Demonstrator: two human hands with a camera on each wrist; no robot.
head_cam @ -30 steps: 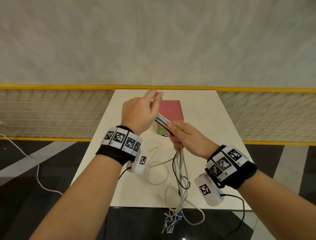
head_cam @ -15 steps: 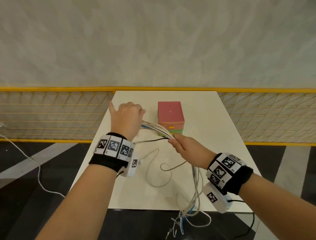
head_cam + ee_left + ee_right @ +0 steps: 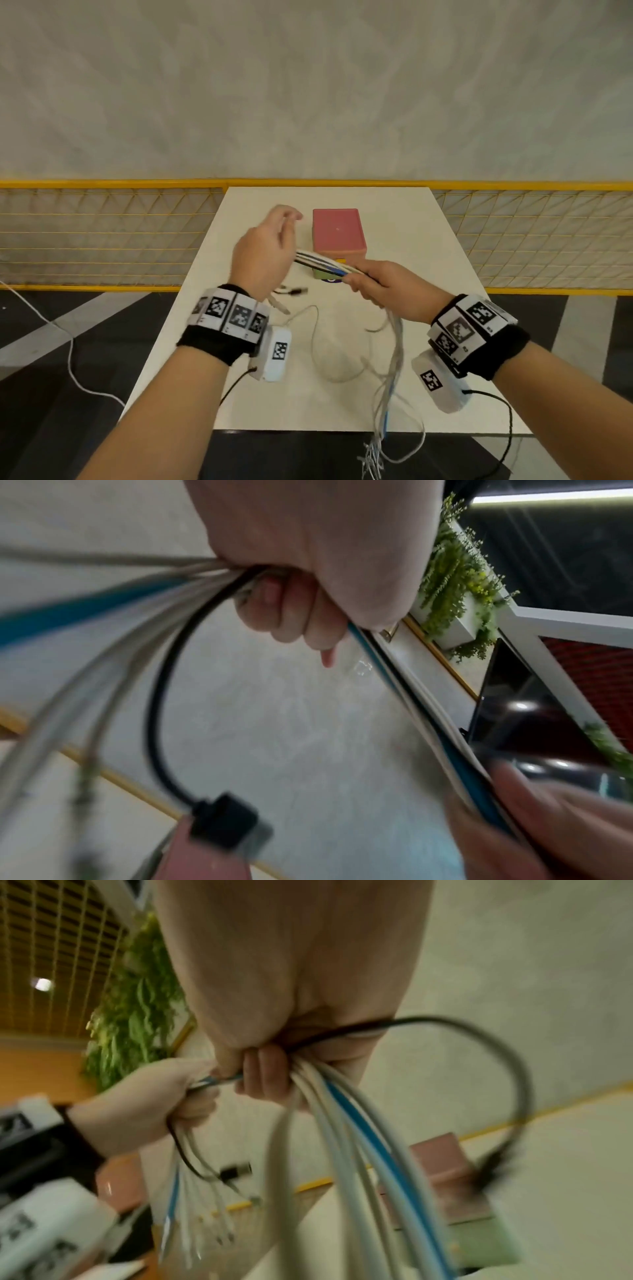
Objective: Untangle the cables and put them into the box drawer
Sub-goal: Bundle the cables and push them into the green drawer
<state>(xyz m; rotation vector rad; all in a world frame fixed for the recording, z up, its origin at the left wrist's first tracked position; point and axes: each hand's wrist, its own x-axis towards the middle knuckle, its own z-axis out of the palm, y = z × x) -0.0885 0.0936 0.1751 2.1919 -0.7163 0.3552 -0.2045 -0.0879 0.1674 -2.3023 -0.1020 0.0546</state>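
A bundle of white, blue and black cables stretches between my two hands above the table. My left hand grips one end; short plug ends hang below it. In the left wrist view the left hand curls round the cables, and a black plug dangles. My right hand grips the other side, its fingers round the cables. The long tails hang over the table's front edge. The pink box drawer stands just behind the hands.
One thin white cable lies looped on the white table. A yellow mesh fence runs behind the table on both sides. Another white cord trails on the dark floor at the left.
My left hand slid left along the bundle, drawing it out between the hands, and the short plug ends now hang below it. My right hand dropped slightly and kept its grip.
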